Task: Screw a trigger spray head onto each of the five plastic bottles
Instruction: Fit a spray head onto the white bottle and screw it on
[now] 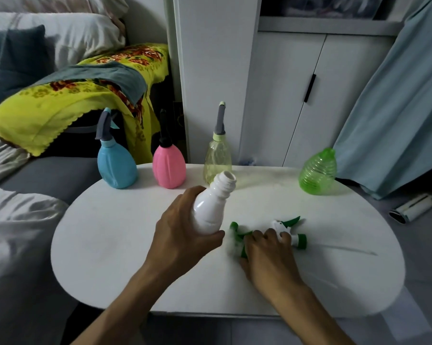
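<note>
My left hand (182, 235) grips a white bottle (212, 205), tilted, its open threaded neck pointing up and away. My right hand (267, 255) lies over two green-and-white trigger spray heads on the table: one (288, 229) under my fingertips, the other (236, 232) partly hidden and blurred beside my thumb. Whether my fingers close on either one I cannot tell. At the table's far edge stand a blue bottle (116, 165), a pink bottle (169, 165) and a pale yellow bottle (217, 158), each with a spray head on. A green bottle (318, 173) stands far right with no head.
The white oval table (125, 245) stands between a grey sofa (48, 175) on the left and a white cabinet (297, 95) behind. A yellow floral cloth (60, 108) drapes over the sofa arm. A lint roller (412, 207) lies on the floor at right.
</note>
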The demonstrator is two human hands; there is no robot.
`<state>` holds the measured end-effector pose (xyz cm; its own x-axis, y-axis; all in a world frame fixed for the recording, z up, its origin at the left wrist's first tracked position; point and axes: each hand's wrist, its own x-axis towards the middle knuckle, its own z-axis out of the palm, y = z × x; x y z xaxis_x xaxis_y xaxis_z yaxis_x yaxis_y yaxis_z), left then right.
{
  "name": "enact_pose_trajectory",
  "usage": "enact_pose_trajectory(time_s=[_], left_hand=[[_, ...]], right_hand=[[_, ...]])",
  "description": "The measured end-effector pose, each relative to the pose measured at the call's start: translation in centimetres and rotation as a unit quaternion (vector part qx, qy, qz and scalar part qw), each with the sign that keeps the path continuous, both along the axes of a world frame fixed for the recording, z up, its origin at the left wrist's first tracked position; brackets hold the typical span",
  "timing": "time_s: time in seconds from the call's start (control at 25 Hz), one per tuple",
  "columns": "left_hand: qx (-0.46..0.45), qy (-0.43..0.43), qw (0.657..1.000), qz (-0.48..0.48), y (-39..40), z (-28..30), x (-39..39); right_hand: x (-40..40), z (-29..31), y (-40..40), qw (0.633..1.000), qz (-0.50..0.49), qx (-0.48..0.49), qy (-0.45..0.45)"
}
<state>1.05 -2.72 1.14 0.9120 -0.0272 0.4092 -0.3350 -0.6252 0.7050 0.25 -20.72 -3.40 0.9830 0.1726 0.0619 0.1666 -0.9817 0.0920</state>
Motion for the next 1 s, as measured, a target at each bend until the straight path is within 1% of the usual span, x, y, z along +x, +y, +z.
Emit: enact_pose_trajectory(time_s=[0.08,0.12,0.16,0.2,0.24,0.28,0.32,0.36,0.4,0.44,0.48,0.52,0.56,0.72,0.8,0.88,0.92,1.0], left_hand=[[0.040,-0.019,0.999,0.002,0.2,-0.1,0.1],[0.064,-0.031,0.997,0.005,0.5,-0.1,0.3],[0.087,-0.042,0.995,0.012,0.9,-0.2,0.5],[0.104,-0.048,0.993,0.022,1.5,-0.3,0.8],[0.111,-0.046,0.992,0.034,2.0,-0.4,1.0],[0.109,-0.040,0.992,0.046,2.5,-0.3,1.1],[0.104,-0.036,0.993,0.052,2.9,-0.3,1.2],[0.103,-0.035,0.993,0.052,3.0,-0.3,1.2],[0.110,-0.035,0.992,0.047,3.0,-0.3,1.0],[0.120,-0.036,0.991,0.041,2.8,-0.4,0.9],[0.131,-0.034,0.990,0.035,2.6,-0.4,0.7],[0.141,-0.031,0.989,0.030,2.3,-0.5,0.5],[0.150,-0.029,0.988,0.026,2.1,-0.5,0.4],[0.196,-0.033,0.980,0.031,1.7,-0.6,0.2],[0.203,-0.026,0.978,0.038,1.7,-0.7,0.3],[0.209,-0.019,0.977,0.040,1.6,-0.8,0.4],[0.212,-0.017,0.976,0.039,1.6,-0.9,0.4],[0.217,-0.016,0.975,0.036,1.5,-1.1,0.4]], right_hand=[[0.0,-0.1,0.0,1.000,-0.003,0.028,-0.007],[0.1,0.0,-0.2,0.998,-0.003,0.057,-0.010],[0.3,0.4,-0.6,0.994,-0.005,0.104,-0.024],[0.6,1.1,-1.1,0.983,-0.009,0.174,-0.059],[0.9,2.2,-1.7,0.958,-0.019,0.271,-0.098],[1.2,3.6,-2.5,0.911,-0.034,0.393,-0.118],[1.4,4.8,-3.3,0.844,-0.045,0.521,-0.119],[1.5,6.2,-4.0,0.762,-0.043,0.636,-0.114],[1.6,7.4,-4.7,0.685,-0.035,0.719,-0.111],[1.7,8.2,-5.4,0.631,-0.027,0.768,-0.107],[1.6,8.8,-5.8,0.591,-0.018,0.800,-0.101],[1.6,9.2,-5.9,0.563,-0.011,0.821,-0.096],[1.5,9.4,-5.9,0.547,-0.008,0.832,-0.096],[1.2,9.6,-5.5,0.528,0.001,0.839,-0.129],[1.3,9.8,-5.6,0.511,0.012,0.846,-0.153],[1.5,9.8,-5.7,0.497,0.012,0.854,-0.156],[1.5,9.6,-5.6,0.498,0.007,0.854,-0.153],[1.5,9.0,-5.0,0.519,-0.003,0.843,-0.141]])
